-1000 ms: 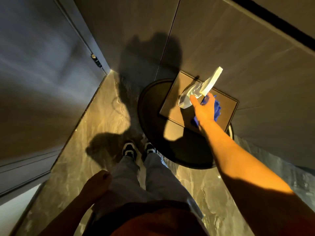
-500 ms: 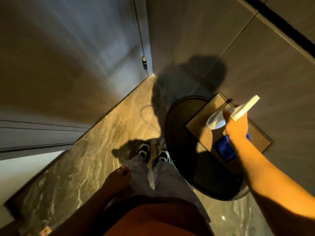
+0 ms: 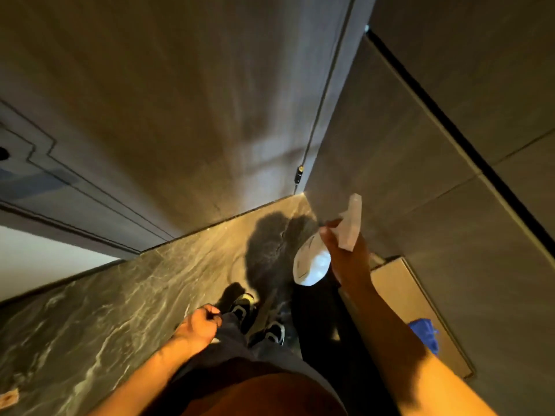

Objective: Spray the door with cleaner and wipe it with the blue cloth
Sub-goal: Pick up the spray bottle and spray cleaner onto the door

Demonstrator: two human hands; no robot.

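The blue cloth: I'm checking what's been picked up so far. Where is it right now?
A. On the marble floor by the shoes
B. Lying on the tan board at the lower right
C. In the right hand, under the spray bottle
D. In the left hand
B: the blue cloth lies on the tan board, while the right hand holds only the spray bottle and the left hand is a closed, empty fist.

The right hand (image 3: pixel 348 256) lifted the spray bottle (image 3: pixel 312 265) off the tan board (image 3: pixel 420 295), leaving the blue cloth (image 3: pixel 425 331) near its far edge, and swung toward the door (image 3: pixel 195 100).
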